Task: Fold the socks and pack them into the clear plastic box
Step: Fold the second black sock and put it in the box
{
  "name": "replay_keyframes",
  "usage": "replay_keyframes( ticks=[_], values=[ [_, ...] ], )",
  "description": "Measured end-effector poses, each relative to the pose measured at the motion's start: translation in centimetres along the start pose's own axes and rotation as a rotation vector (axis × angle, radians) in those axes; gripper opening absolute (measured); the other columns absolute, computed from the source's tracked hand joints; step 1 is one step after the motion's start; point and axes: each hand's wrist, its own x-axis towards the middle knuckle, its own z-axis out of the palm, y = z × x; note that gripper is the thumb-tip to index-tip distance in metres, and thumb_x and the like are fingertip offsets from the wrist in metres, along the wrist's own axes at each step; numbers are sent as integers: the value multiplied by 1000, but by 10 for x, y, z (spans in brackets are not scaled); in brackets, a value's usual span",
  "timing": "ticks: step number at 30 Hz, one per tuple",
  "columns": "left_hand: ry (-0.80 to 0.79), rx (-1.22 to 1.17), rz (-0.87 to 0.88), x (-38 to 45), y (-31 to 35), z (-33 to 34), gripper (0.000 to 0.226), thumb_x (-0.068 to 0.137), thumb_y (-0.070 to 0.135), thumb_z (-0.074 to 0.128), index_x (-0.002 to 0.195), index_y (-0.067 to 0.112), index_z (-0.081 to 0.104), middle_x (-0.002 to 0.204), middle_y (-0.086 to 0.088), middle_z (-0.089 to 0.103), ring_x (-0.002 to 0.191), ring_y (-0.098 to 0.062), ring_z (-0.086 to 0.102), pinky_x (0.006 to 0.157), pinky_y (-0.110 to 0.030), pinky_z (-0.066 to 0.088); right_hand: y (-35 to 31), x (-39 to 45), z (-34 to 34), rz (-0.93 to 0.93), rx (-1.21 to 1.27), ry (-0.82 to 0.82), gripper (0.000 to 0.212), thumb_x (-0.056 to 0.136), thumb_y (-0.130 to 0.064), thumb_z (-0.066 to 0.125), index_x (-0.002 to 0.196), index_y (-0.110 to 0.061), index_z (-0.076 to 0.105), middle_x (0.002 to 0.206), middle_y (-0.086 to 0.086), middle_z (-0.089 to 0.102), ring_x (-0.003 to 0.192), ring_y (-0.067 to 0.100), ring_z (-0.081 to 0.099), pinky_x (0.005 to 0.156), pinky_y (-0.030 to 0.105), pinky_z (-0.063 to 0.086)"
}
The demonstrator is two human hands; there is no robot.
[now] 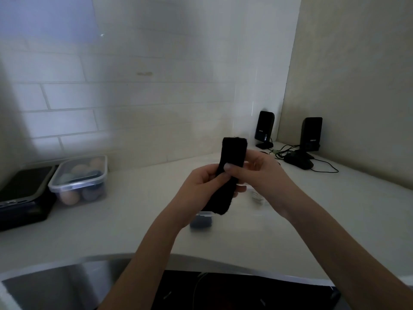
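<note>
A black sock [232, 153] is held upright above the white counter, folded into a narrow strip. My left hand [201, 186] grips its lower half, thumb across the front. My right hand [261, 168] pinches the sock's right edge near the middle. At the counter's far left stands a clear plastic box [79, 180] with rolled socks in pale and blue tones inside. Another small clear box [202, 220] holding something dark blue sits under my left wrist, partly hidden.
A dark appliance [24, 193] stands left of the box. Two black speakers [264, 128] [310, 139] with cables occupy the back right corner. A steel sink [55, 285] lies at the front left. Tiled wall behind.
</note>
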Motion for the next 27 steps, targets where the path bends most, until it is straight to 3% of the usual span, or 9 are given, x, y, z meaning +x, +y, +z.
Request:
replay_keyframes(
  ticks=[3, 7, 12, 14, 17, 21, 24, 25, 27],
  values=[
    [-71, 36, -18, -5, 4, 3, 18, 90, 7, 54, 101, 16, 65, 87, 0, 76, 90, -17, 72, 78, -23, 56, -4, -3, 1, -71, -32, 103, 20, 79, -11, 71, 95, -1, 66, 78, 9, 67, 61, 9, 58, 49, 23, 46],
    [-90, 267, 26, -5, 11, 4, 16, 84, 5, 63, 93, 17, 67, 83, 7, 73, 81, -4, 70, 74, -15, 53, -9, -6, 2, -182, -168, 174, 18, 76, -15, 74, 92, -10, 67, 91, 21, 66, 77, 25, 57, 73, 41, 51],
    [116, 566, 124, 11, 7, 5, 9, 85, 16, 64, 92, 19, 69, 85, -1, 71, 73, -1, 63, 70, -14, 47, -9, -7, -3, -234, -198, 57, 23, 83, -15, 68, 98, -32, 63, 85, -9, 71, 83, 15, 65, 76, 23, 49],
    [190, 640, 183, 21, 2, 2, 20, 82, 16, 67, 101, 16, 67, 95, -12, 68, 77, -6, 61, 62, -9, 43, -8, -6, -6, -215, -160, 10, 27, 85, -12, 64, 98, -35, 61, 78, -18, 72, 78, 1, 67, 71, 14, 48],
    [320, 653, 40, 29, -5, 3, 51, 79, 29, 70, 123, 19, 48, 113, -18, 52, 85, -23, 60, 54, -16, 44, -5, -5, -13, -226, -140, -33, 33, 84, -4, 63, 101, -33, 60, 78, -19, 73, 80, -2, 67, 73, 13, 50],
    [379, 299, -267, 29, -4, 7, 66, 84, 28, 65, 137, 7, 31, 130, -21, 45, 88, -23, 59, 43, -18, 52, 3, -1, -20, -285, -273, -23, 27, 74, 0, 73, 87, -22, 65, 74, -18, 68, 77, 2, 64, 76, 19, 51],
    [313, -272, -339, 25, 6, 10, 28, 94, 18, 48, 113, -1, 55, 102, -17, 67, 79, -23, 67, 53, -29, 59, 11, 1, -22, -306, -321, -33, 24, 70, 1, 76, 89, -9, 66, 77, -11, 64, 74, -3, 61, 73, 11, 48],
    [300, -425, -347, 23, 8, 10, 28, 96, 20, 43, 107, -1, 58, 93, -15, 69, 79, -25, 67, 55, -32, 60, 13, 2, -22, -314, -344, -44, 24, 70, 2, 76, 90, -7, 66, 78, -10, 64, 74, -6, 60, 72, 8, 47],
    [280, -541, -343, 24, 8, 7, 43, 96, 36, 42, 111, 0, 57, 100, -16, 68, 91, -29, 65, 60, -36, 60, 17, 3, -21, -316, -377, -80, 22, 71, 1, 75, 88, -9, 66, 78, -7, 64, 74, -4, 61, 73, 12, 49]
  ],
)
